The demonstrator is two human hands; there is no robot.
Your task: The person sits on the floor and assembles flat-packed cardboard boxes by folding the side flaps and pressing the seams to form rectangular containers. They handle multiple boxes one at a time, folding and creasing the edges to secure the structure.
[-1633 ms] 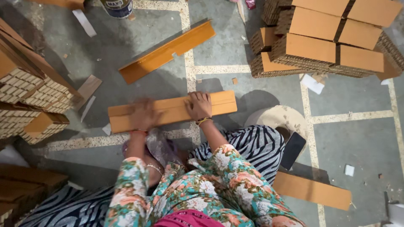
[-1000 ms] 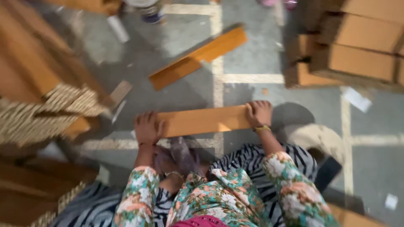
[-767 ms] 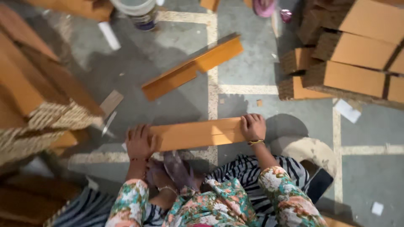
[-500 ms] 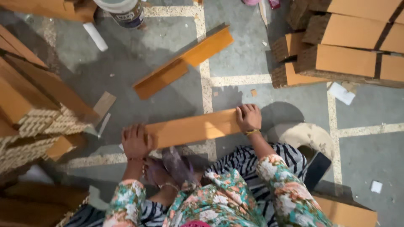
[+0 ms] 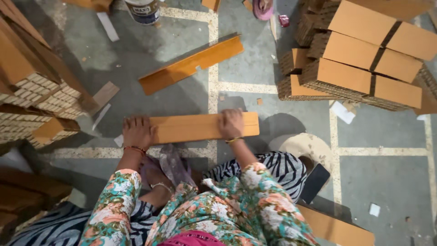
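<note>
Both palms stay flat: left hand (image 5: 136,132) and right hand (image 5: 231,123) press the folded cardboard strip (image 5: 195,127); right hand has shifted inward.

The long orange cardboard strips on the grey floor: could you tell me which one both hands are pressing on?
The nearer orange cardboard strip, lying level across the floor, with left hand and right hand on its ends. The slanted strip beyond lies untouched.

The grey concrete floor (image 5: 387,173), crossed by pale speckled inlay lines, carries a long flat orange-brown cardboard strip (image 5: 200,127) near the middle. A second, angled cardboard strip (image 5: 191,66) lies beyond it. Bundled stacks of corrugated cardboard pieces (image 5: 364,68) stand at upper right, more stacks (image 5: 32,91) at left. A white bucket (image 5: 143,10) stands at the top edge, and small white paper scraps (image 5: 374,209) lie scattered.
</note>
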